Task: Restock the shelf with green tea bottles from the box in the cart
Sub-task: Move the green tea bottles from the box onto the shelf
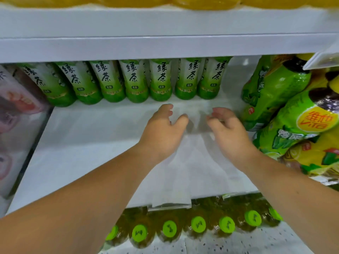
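Left hand: I see its fingers loosely curled, holding nothing.
Right hand: likewise loose, holding nothing.
Green tea bottles: just beyond both hands, untouched.

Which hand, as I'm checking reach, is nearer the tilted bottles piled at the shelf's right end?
Right. The right hand hovers just left of the tilted bottles, not touching them; the left hand is farther left, over the middle of the shelf.

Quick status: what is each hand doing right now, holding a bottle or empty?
Left hand: open, fingers loosely curled, holding nothing, over the shelf.
Right hand: open, fingers loosely curled, holding nothing.
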`<control>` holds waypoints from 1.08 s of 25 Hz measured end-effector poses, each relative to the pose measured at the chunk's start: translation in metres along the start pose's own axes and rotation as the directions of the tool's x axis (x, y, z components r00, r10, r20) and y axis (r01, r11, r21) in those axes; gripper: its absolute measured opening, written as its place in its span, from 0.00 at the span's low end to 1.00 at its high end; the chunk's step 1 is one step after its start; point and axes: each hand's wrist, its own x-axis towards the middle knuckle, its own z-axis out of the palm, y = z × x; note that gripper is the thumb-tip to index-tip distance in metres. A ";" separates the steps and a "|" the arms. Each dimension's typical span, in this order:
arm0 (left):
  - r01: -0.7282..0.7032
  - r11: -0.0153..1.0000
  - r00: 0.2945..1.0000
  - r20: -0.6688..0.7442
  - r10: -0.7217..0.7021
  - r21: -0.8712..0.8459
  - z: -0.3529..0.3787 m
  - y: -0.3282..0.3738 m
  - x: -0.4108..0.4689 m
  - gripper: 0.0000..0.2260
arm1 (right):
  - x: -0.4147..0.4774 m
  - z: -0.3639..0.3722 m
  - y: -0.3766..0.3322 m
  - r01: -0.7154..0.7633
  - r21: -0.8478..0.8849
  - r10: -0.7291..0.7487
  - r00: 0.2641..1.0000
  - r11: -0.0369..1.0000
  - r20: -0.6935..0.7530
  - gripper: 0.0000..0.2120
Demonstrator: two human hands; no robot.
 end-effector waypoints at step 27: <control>-0.089 0.990 0.742 0.670 -0.006 0.106 -0.140 0.080 -0.295 0.23 | -0.405 -0.077 -0.143 -0.423 -0.042 0.413 0.897 0.905 -0.157 0.28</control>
